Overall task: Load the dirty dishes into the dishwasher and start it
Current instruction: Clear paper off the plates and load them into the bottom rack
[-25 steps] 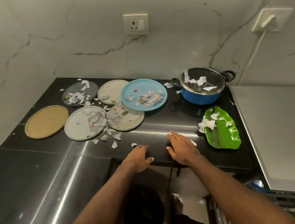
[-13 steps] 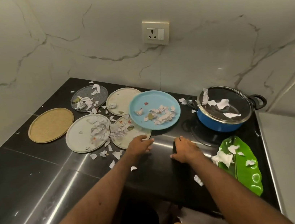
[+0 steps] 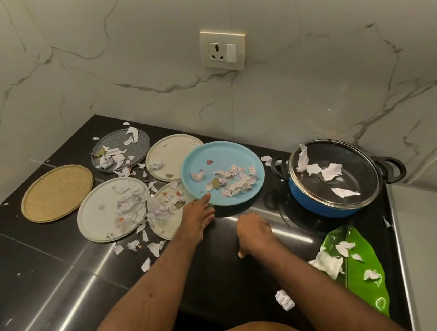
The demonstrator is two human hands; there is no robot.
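Pinching blue plate [image 3: 221,156] rim with left hand [image 3: 197,218], right hand [image 3: 253,232] on counter [image 3: 44,274].

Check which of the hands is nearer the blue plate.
Left. The left hand reaches the blue plate's near rim, thumb on its edge. The right hand sits on the black counter in front of the plate, clear of it.

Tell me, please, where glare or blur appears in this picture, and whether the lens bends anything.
Head view: bright glare streaks cross the black countertop, one running near the right hand; the pot lid shines along its rim; the wall socket looks tilted, a wide-angle effect; the left hand at the blue plate looks slightly soft.
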